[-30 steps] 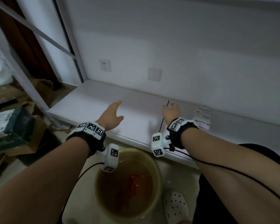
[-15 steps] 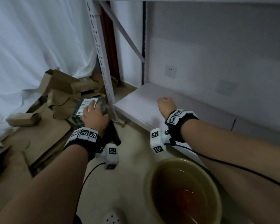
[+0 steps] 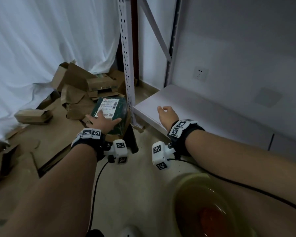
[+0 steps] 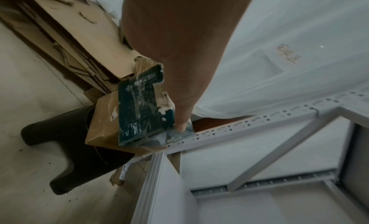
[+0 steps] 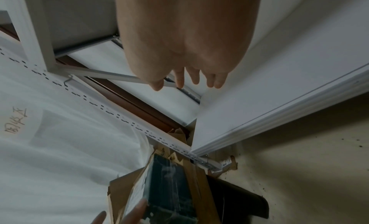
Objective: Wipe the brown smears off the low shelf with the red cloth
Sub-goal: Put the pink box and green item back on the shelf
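The low white shelf [image 3: 203, 108] runs along the right wall, and I see no brown smears on the part in view. The red cloth [image 3: 210, 218] lies sunk in brownish water in a yellow-green basin [image 3: 186, 178] on the floor at lower right. My right hand [image 3: 166, 113] hangs just above the shelf's left end [image 5: 259, 101] with loose, empty fingers [image 5: 196, 78]. My left hand [image 3: 101, 122] lies on a dark green labelled box [image 3: 109, 106] left of the shelf. Its fingers spread over the top and its thumb [image 4: 181, 116] hooks down the side.
A perforated white upright [image 3: 126, 65] stands between the box and the shelf. Flattened and torn cardboard [image 3: 75, 86] litters the floor at left before a white curtain [image 3: 41, 40]. A black stool-like object [image 4: 66, 132] sits under the box. A white shoe [image 3: 126, 234] shows at the bottom edge.
The view has swung left. My left hand left the shelf and landed on the green box. My right hand stayed over the shelf, now near its left end.
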`<state>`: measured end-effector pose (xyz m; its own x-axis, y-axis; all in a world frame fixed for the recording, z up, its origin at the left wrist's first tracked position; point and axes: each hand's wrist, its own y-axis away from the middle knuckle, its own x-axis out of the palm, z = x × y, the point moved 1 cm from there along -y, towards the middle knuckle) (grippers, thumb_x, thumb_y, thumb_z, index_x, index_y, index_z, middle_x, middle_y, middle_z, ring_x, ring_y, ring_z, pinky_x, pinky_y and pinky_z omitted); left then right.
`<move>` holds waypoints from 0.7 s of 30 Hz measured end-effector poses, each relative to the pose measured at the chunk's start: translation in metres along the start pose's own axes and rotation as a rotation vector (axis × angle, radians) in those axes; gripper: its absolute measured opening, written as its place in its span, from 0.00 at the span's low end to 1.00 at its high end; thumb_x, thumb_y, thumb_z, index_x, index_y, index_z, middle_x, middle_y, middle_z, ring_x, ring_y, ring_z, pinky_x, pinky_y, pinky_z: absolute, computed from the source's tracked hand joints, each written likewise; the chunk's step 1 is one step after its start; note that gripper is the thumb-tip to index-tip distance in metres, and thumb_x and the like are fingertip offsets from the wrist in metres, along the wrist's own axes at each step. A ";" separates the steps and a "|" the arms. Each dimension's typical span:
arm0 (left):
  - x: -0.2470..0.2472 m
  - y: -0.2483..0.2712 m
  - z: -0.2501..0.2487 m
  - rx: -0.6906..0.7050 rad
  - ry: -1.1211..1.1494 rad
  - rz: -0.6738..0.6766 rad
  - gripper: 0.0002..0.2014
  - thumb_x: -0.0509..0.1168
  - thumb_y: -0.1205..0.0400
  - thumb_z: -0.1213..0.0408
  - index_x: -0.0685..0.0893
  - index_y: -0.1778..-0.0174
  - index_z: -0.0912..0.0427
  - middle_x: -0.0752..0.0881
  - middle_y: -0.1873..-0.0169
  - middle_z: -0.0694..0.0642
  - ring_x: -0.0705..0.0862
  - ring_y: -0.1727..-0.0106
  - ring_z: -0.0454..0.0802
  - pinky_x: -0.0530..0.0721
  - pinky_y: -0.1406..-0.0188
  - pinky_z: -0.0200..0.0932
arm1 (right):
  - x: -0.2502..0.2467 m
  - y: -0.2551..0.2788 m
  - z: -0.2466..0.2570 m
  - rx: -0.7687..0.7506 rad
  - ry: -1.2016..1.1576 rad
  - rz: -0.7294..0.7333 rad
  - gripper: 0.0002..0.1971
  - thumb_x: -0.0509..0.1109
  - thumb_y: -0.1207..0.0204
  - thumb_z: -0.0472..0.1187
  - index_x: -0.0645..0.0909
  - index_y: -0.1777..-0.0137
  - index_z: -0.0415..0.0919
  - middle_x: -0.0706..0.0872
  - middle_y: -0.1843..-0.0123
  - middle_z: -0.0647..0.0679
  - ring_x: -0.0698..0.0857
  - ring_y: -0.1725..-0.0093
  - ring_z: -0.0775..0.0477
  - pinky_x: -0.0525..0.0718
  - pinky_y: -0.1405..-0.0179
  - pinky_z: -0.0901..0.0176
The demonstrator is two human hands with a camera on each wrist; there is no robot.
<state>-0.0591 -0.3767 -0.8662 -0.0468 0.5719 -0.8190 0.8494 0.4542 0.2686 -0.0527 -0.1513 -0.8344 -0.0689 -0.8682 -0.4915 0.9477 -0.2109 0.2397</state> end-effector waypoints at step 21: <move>0.011 0.005 -0.012 -0.031 -0.159 -0.021 0.48 0.63 0.27 0.33 0.47 0.18 0.50 0.40 0.19 0.71 0.53 0.22 0.81 0.60 0.26 0.72 | -0.006 -0.011 -0.007 0.061 0.002 0.023 0.17 0.54 0.17 0.53 0.61 0.68 0.52 0.67 0.66 0.54 0.69 0.51 0.47 0.66 0.49 0.58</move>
<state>-0.0618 -0.3598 -0.8676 0.0215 0.4473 -0.8941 0.8324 0.4874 0.2638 -0.0606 -0.1410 -0.8402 -0.0468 -0.8722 -0.4870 0.9282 -0.2181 0.3015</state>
